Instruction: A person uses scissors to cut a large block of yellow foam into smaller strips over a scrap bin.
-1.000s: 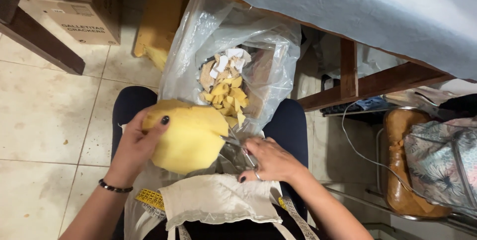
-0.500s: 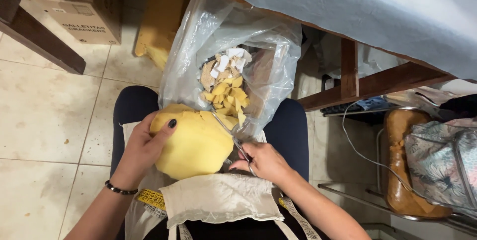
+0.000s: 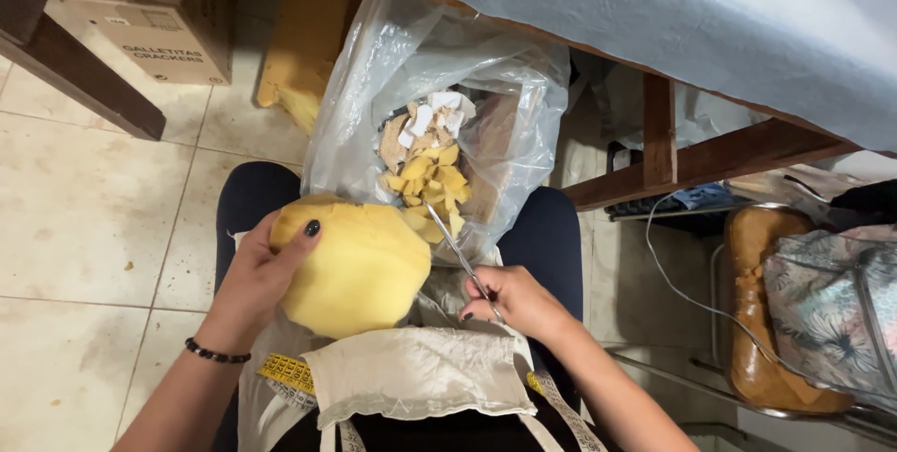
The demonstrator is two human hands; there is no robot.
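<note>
A brown cardboard box (image 3: pixel 159 17) sits on the tile floor (image 3: pixel 65 218), far to the upper left of the yellow foam lump (image 3: pixel 355 270). A dark wooden leg (image 3: pixel 79 87) slants just below the box.

The left hand (image 3: pixel 257 279) is on the left side of the foam lump. Its grip is clamped on the lump, with the thumb on top and the other fingers tucked behind. A dark bead bracelet (image 3: pixel 215 352) goes around the wrist, below and left of the lump.

The foam lump is round and fat. It rests over the person's lap, on the dark trousers (image 3: pixel 248 195). Its long way runs from upper left to lower right. A cream cloth apron (image 3: pixel 411 373) lies just below the lump, and a yellow measuring tape (image 3: pixel 285 373) peeks out at the lump's lower left.

Just above and to the right of the lump stands a clear plastic bag (image 3: pixel 374 69). Little yellow and white foam scraps (image 3: pixel 430 167) are piled inside it.

The right hand (image 3: pixel 519 298) is just to the right of the lump. Its grip is closed around the handles of thin metal scissors (image 3: pixel 453 251). The scissors are long and skinny. They point up and to the left, from the hand toward the scraps, close beside the lump's right edge. I cannot tell if the blades touch the lump.

Far to the right of the lump is a wooden table (image 3: pixel 710 157) with a blue-grey cloth (image 3: pixel 701 13) over it. A white cord (image 3: pixel 673 274) hangs there, and a flowery bag (image 3: pixel 832 312) sits on a chair at the far right.
</note>
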